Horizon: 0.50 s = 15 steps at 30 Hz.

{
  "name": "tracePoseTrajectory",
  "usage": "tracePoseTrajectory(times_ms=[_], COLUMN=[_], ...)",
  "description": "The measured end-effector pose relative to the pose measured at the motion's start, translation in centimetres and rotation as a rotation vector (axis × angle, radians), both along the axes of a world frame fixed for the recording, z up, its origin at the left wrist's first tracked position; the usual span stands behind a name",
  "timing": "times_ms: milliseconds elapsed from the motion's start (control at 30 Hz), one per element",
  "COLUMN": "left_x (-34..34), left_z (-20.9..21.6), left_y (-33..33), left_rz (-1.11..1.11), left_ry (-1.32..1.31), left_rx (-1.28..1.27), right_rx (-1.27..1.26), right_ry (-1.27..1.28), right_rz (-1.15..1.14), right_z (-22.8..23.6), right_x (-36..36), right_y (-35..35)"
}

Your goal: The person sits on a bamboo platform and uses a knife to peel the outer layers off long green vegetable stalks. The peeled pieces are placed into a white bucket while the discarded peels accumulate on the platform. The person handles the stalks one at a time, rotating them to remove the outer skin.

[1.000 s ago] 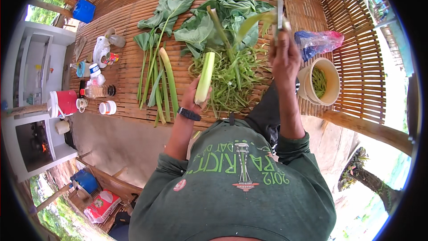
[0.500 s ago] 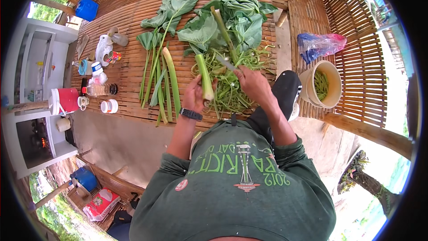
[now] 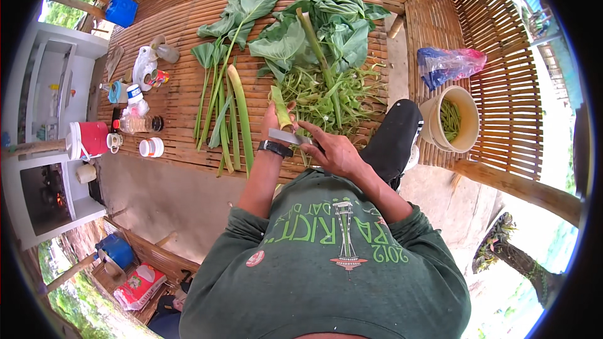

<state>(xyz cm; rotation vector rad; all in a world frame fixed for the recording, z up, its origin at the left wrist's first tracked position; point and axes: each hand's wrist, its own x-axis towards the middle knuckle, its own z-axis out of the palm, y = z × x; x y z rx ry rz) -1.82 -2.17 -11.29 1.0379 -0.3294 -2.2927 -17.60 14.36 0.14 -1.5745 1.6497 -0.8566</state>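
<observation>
a short pale green stalk piece (image 3: 280, 108) is gripped in the left hand (image 3: 271, 124), the fingers curled around its lower end, with a black watch (image 3: 274, 149) worn on that wrist. a knife (image 3: 289, 137) is held in the right hand (image 3: 337, 154), the fingers closed around the handle, and its flat grey blade is laid crosswise against the base of the stalk piece, just beside the left wrist. both hands are placed over the near edge of a bamboo slat platform (image 3: 182, 56). a heap of thin green stems (image 3: 330, 97) is spread just beyond the hands, and large green leaves (image 3: 320, 31) are piled behind it. long leaf stalks (image 3: 229, 113) are laid out to the left of the hands, running away from the person. to the right, a cream bucket (image 3: 461, 144) holding cut green pieces is set near a blue and pink plastic bag (image 3: 449, 64). at the far left of the platform, a red jug (image 3: 91, 138), a small white cup (image 3: 151, 147) and a bottle (image 3: 135, 124) (its contents cannot be told) are grouped, well apart from the hands.
</observation>
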Motion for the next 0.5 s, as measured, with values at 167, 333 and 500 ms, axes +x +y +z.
tracePoseTrajectory(times_ms=[167,333,500], left_x=[-0.1,-0.8,-1.1], left_z=[-0.2,0.3,3.8], left_y=[-0.3,0.8,2.3], left_rz=[-0.003,0.077,0.049], left_ry=[-0.053,-0.056,-0.069], left_rx=[0.051,0.042,-0.143], right_rx=[0.018,-0.158,-0.021], right_ry=[0.069,0.041,-0.153], right_rz=[0.054,-0.007,-0.105], right_z=[0.2,-1.7,-0.1], right_x=[0.5,0.6,-1.7], right_y=[-0.6,-1.0,-2.7])
